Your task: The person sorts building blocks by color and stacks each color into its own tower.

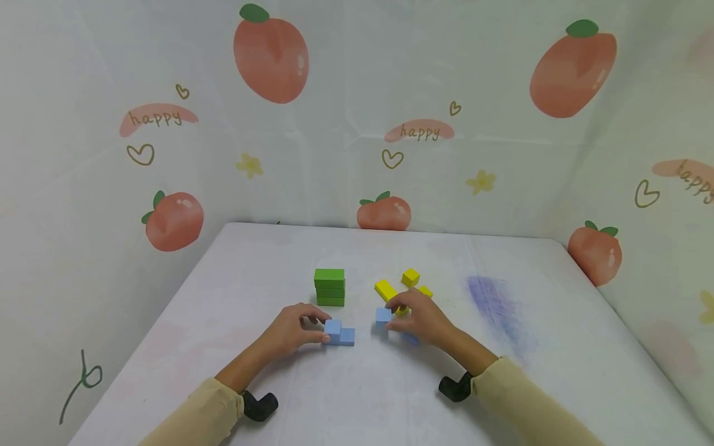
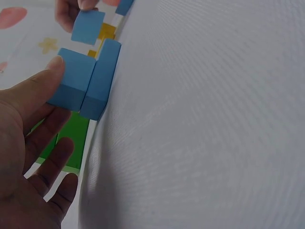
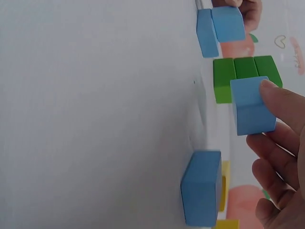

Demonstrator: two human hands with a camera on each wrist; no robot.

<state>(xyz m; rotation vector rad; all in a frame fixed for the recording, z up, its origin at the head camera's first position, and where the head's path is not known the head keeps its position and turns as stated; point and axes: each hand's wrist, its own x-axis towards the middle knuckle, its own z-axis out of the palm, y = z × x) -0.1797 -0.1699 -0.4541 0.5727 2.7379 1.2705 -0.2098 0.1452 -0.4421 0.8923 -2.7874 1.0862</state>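
My left hand [image 1: 292, 328] pinches a blue cube [image 2: 76, 74] between thumb and fingers. That cube sits on the left end of a flat blue block [image 1: 348, 337] lying on the table. To the right, my right hand [image 1: 421, 319] pinches a second blue cube [image 3: 254, 105] and holds it above the table, apart from the first pair. Another blue block [image 3: 202, 191] lies on the table under my right hand, mostly hidden in the head view. Behind the left pair stands a stack of green blocks [image 1: 330, 287].
Behind my right hand lie a long yellow block [image 1: 385, 289], a yellow cube [image 1: 410, 277] and other yellow pieces partly covered by the hand. A purple-blue smudge [image 1: 496, 303] marks the white table [image 1: 390, 396] at right. A fruit-patterned cloth [image 1: 334, 142] hangs behind.
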